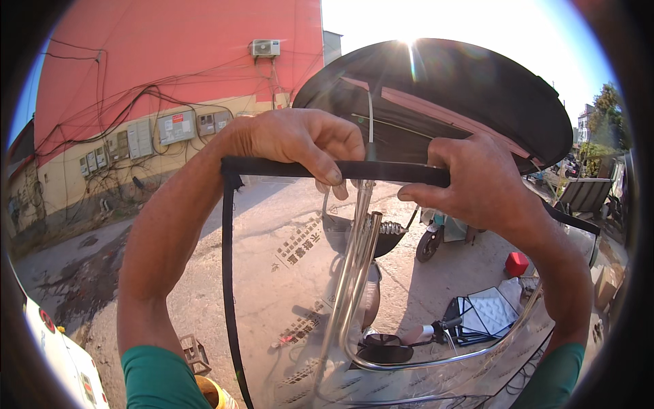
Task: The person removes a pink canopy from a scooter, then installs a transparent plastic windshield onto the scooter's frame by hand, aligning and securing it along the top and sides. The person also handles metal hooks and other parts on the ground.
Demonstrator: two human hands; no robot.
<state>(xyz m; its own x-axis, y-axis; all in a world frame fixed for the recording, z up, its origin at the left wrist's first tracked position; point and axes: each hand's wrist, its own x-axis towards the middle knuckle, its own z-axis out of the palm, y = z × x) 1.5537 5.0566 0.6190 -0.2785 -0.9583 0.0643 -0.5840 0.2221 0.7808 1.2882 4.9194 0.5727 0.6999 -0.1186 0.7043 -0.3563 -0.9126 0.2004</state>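
Both hands are up on the windshield now. My left hand [303,140] is clenched over the black trim [381,172] that runs along the top edge of the clear windshield [286,286], fingers curled down over the front of it. My right hand [477,180] is pinching the same trim at its free end, thumb underneath, fingers on top. The trim's long axis lies level between the two grips, left to right, and the bare stretch between them is short. From the left grip it runs on outward to the corner, then turns and drops straight down the windshield's left edge. Past the right grip I can see no trim seated on the edge, so the right hand is the one at the working end. Behind the hands the dark canopy [463,95] rises, with sun glare flaring over its top rim and washing out detail there. Through the windshield I make out chrome tubes [357,273] and a mirror [385,347], bent by the plastic. Whether the trim is fully pressed home under my left palm I cannot tell; the fingers hide it.
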